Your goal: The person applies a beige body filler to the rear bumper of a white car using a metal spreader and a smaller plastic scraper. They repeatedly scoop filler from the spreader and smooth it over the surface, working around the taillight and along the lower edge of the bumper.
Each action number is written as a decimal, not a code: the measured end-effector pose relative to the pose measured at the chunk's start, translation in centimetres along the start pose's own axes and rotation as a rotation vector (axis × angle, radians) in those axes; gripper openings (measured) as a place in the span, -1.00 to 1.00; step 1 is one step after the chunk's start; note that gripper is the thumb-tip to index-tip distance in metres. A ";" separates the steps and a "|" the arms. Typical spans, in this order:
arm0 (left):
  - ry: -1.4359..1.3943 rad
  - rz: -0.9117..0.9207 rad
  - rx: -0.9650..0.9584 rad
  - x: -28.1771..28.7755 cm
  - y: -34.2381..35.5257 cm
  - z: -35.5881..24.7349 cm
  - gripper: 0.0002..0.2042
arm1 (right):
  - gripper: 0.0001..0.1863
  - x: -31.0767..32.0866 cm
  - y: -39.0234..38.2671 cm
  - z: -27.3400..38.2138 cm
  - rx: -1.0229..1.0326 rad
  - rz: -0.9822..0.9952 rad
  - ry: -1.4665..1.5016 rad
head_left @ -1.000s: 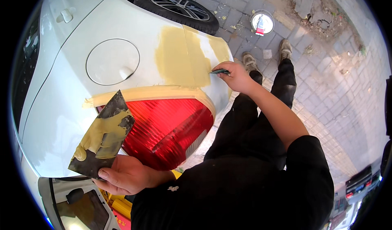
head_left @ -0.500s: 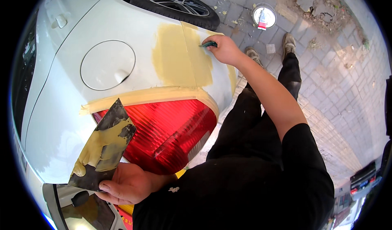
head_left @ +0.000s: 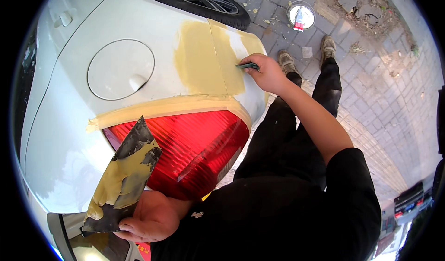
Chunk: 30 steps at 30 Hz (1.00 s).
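Yellow body filler [head_left: 195, 59] on the white car panel [head_left: 165, 78] lies just left of our right hand [head_left: 270, 75], the nearer one, which pinches a dark green scraper [head_left: 249, 66] roughly crosswise to the panel seam [head_left: 216, 52], while our left hand [head_left: 155, 218] grips a putty-smeared plate [head_left: 124, 180] before the taillight [head_left: 199, 145].

Over by the white car [head_left: 69, 140], the left grip [head_left: 155, 217] pinches a dark plate [head_left: 132, 190] smeared with yellowish paste [head_left: 111, 182], held in front of the red tail light [head_left: 199, 145]. The right grip [head_left: 270, 77] holds a small green scraper [head_left: 249, 66] at the edge of a yellowish patch [head_left: 199, 59]. Tape [head_left: 167, 107] borders the light; behind, a tube [head_left: 298, 19] lies on a round tin [head_left: 308, 14].
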<state>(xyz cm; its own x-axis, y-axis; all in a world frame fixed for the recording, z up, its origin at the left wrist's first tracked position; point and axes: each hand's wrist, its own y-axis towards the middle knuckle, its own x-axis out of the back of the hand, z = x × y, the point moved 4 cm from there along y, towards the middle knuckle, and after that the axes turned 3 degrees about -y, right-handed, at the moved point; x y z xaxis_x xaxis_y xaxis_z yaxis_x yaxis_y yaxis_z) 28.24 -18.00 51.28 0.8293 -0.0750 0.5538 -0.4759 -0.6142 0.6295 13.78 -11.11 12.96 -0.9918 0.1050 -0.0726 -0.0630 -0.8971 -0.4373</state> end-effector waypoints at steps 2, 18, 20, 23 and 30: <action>-0.078 0.003 0.038 -0.6 0.4 0.1 -0.71 | -0.78 0.0 -1.2 -0.1 0.006 0.019 0.035; -0.031 -0.225 0.118 -0.2 0.2 0.1 -0.74 | -0.78 0.0 -2.1 0.3 0.053 -0.028 -0.029; -0.095 -0.193 0.148 1.0 0.1 0.4 -0.67 | -0.78 0.2 -2.7 0.7 0.069 0.016 -0.069; 0.077 -0.403 0.176 0.4 -0.3 -0.2 -0.76 | -0.79 1.1 -2.6 0.7 0.096 0.095 -0.116; -0.013 -0.315 0.207 1.1 -0.2 0.2 -0.73 | -0.79 2.4 3.0 -1.1 -0.020 -0.067 -0.010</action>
<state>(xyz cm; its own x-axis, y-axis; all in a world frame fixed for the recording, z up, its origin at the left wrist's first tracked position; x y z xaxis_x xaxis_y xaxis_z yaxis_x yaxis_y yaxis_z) 29.34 -18.15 51.67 0.9298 0.1343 0.3426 -0.1284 -0.7541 0.6441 11.37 -13.09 10.49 -0.9864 0.1606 -0.0335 -0.1277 -0.8795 -0.4584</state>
